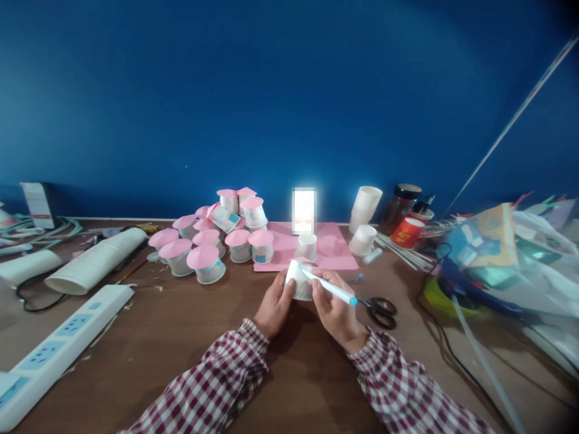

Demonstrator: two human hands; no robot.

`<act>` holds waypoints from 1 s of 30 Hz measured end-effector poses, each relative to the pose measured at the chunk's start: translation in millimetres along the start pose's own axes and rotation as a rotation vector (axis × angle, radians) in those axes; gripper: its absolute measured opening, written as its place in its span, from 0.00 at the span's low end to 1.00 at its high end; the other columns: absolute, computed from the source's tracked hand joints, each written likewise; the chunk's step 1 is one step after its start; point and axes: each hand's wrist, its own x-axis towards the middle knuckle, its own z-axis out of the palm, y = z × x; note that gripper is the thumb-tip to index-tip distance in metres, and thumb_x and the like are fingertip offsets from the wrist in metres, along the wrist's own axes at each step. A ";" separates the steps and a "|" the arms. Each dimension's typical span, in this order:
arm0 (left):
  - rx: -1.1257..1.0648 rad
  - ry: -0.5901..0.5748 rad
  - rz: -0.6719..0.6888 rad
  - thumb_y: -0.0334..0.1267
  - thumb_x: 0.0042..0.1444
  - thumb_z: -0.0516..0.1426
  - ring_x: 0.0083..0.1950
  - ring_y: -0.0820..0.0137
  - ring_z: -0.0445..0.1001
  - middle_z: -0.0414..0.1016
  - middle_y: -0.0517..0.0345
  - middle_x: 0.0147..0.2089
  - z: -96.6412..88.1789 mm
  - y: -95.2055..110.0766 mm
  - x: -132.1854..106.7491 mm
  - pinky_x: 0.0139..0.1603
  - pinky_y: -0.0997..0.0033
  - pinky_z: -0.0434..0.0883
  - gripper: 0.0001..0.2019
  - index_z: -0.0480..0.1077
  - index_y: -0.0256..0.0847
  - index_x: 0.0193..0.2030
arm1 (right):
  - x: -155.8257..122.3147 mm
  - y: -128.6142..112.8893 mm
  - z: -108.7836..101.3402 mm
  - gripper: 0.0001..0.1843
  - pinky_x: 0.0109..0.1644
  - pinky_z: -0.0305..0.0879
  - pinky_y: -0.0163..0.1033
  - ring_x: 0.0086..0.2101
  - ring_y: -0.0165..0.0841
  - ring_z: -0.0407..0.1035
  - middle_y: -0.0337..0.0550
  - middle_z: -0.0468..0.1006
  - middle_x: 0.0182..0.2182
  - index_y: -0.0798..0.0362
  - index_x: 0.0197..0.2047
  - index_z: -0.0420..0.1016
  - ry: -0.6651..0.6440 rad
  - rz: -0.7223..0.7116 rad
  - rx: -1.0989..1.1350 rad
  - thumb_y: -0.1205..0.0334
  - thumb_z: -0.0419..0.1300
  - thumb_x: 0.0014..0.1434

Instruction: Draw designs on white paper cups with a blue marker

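Note:
Between my hands is a white paper cup (298, 289) with blue zigzag marks near its lower rim. My left hand (277, 304) is closed around the cup's left side. A white marker pen (332, 287) with a light blue end lies in the grip of my right hand (337, 310), its tip at the cup's upper side. Just behind, another white paper cup (307, 247) stands on a pink paper sheet (332, 241). To the left stand several cups with pink cone tops (203, 258), some stacked and one tilted, with blue drawings on their sides.
Black-handled scissors (382, 312) lie right of my right hand. A power strip (67, 343) and a long stack of paper cups (97, 259) are at left. White cups (363, 240), a red cup (406, 232), a dark-lidded jar (402, 202) and a glue gun with cable (474, 289) stand or lie at right.

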 end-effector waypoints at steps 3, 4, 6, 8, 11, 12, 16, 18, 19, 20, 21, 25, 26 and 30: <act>0.000 0.000 -0.001 0.46 0.62 0.46 0.56 0.64 0.66 0.68 0.49 0.55 0.1 0.5 -0.1 0.58 0.63 0.61 0.21 0.61 0.37 0.57 | 0.1 0.1 0.3 0.06 0.42 0.71 0.38 0.36 0.33 0.72 0.45 0.75 0.34 0.54 0.41 0.68 0.001 -0.003 -0.005 0.66 0.52 0.61; -0.001 0.001 -0.002 0.47 0.62 0.46 0.56 0.64 0.66 0.68 0.49 0.55 0.1 0.6 0.0 0.58 0.63 0.60 0.21 0.61 0.37 0.57 | 0.1 0.2 0.3 0.06 0.42 0.71 0.38 0.36 0.33 0.72 0.45 0.75 0.34 0.54 0.41 0.68 0.002 -0.004 -0.006 0.66 0.52 0.61; -0.003 0.002 -0.001 0.47 0.62 0.46 0.56 0.63 0.65 0.68 0.49 0.56 0.2 0.6 0.4 0.59 0.63 0.60 0.21 0.61 0.37 0.57 | 0.1 0.3 0.2 0.06 0.42 0.71 0.39 0.35 0.33 0.72 0.45 0.75 0.34 0.54 0.41 0.68 0.000 -0.003 -0.007 0.66 0.52 0.61; -0.004 0.002 -0.001 0.47 0.62 0.46 0.57 0.63 0.65 0.68 0.49 0.56 0.3 0.3 0.7 0.59 0.62 0.60 0.21 0.61 0.37 0.57 | 0.2 0.2 -0.1 0.06 0.41 0.71 0.39 0.35 0.33 0.72 0.45 0.75 0.34 0.53 0.41 0.68 -0.003 0.000 -0.004 0.65 0.52 0.61; 0.001 0.004 0.007 0.47 0.62 0.46 0.57 0.63 0.65 0.68 0.49 0.56 0.5 -0.4 0.9 0.59 0.62 0.60 0.21 0.61 0.37 0.57 | 0.8 -0.6 -0.6 0.06 0.41 0.71 0.39 0.35 0.34 0.73 0.45 0.75 0.34 0.53 0.41 0.68 -0.003 -0.004 -0.003 0.65 0.52 0.61; 0.004 0.004 0.011 0.47 0.62 0.46 0.57 0.63 0.65 0.68 0.49 0.56 0.5 -0.5 0.9 0.60 0.62 0.60 0.21 0.61 0.37 0.57 | 1.1 -1.0 -0.8 0.06 0.41 0.71 0.39 0.35 0.34 0.73 0.45 0.75 0.34 0.53 0.41 0.68 -0.002 -0.007 -0.006 0.65 0.52 0.61; 0.010 0.007 0.014 0.47 0.62 0.46 0.57 0.63 0.65 0.68 0.49 0.56 0.4 -0.1 0.8 0.60 0.61 0.60 0.21 0.62 0.38 0.57 | 2.0 -1.9 -1.3 0.07 0.41 0.71 0.39 0.35 0.34 0.73 0.45 0.76 0.34 0.53 0.41 0.69 0.008 -0.015 -0.019 0.65 0.51 0.61; 0.008 0.008 0.012 0.47 0.62 0.46 0.56 0.63 0.65 0.68 0.48 0.56 0.1 0.4 0.6 0.60 0.60 0.60 0.22 0.61 0.37 0.57 | 2.1 -2.0 -1.4 0.07 0.41 0.71 0.39 0.35 0.34 0.73 0.45 0.76 0.34 0.53 0.41 0.69 0.005 -0.014 -0.023 0.64 0.51 0.62; 0.009 0.007 0.011 0.47 0.62 0.45 0.56 0.63 0.65 0.68 0.48 0.56 0.0 0.6 0.6 0.60 0.60 0.60 0.22 0.61 0.37 0.57 | 2.1 -1.9 -1.5 0.07 0.41 0.71 0.39 0.35 0.34 0.73 0.45 0.76 0.34 0.53 0.41 0.69 0.000 -0.012 -0.023 0.65 0.51 0.62; 0.011 0.006 0.010 0.47 0.62 0.45 0.57 0.63 0.65 0.68 0.48 0.56 -0.1 0.8 0.5 0.60 0.60 0.60 0.22 0.61 0.37 0.57 | 2.0 -1.8 -1.5 0.07 0.41 0.71 0.39 0.36 0.34 0.73 0.45 0.76 0.34 0.53 0.41 0.69 -0.004 -0.011 -0.023 0.65 0.51 0.62; 0.014 0.006 0.010 0.47 0.62 0.45 0.57 0.63 0.65 0.67 0.48 0.56 -0.2 1.0 0.4 0.60 0.60 0.60 0.22 0.61 0.37 0.57 | 1.8 -1.7 -1.5 0.07 0.41 0.71 0.39 0.36 0.34 0.73 0.45 0.76 0.34 0.53 0.41 0.69 -0.007 -0.009 -0.023 0.65 0.51 0.62; 0.020 0.001 0.007 0.47 0.62 0.45 0.56 0.63 0.65 0.68 0.48 0.56 -0.1 1.7 0.4 0.59 0.62 0.60 0.21 0.61 0.37 0.57 | 1.2 -1.1 -1.1 0.07 0.42 0.71 0.39 0.36 0.34 0.72 0.45 0.75 0.34 0.54 0.41 0.68 -0.009 -0.002 -0.012 0.65 0.51 0.61; 0.019 0.002 0.006 0.47 0.62 0.45 0.56 0.63 0.65 0.68 0.48 0.56 0.0 1.8 0.5 0.59 0.62 0.60 0.21 0.61 0.37 0.57 | 1.2 -1.0 -1.0 0.07 0.41 0.71 0.39 0.36 0.33 0.72 0.45 0.75 0.34 0.54 0.41 0.68 -0.007 0.000 -0.009 0.65 0.51 0.61; 0.003 0.010 0.007 0.47 0.62 0.46 0.57 0.63 0.65 0.68 0.49 0.56 0.3 1.7 0.6 0.60 0.61 0.59 0.21 0.62 0.38 0.57 | 1.1 -0.1 -0.9 0.07 0.41 0.71 0.39 0.35 0.34 0.73 0.45 0.75 0.34 0.53 0.41 0.69 -0.006 -0.004 -0.015 0.65 0.51 0.61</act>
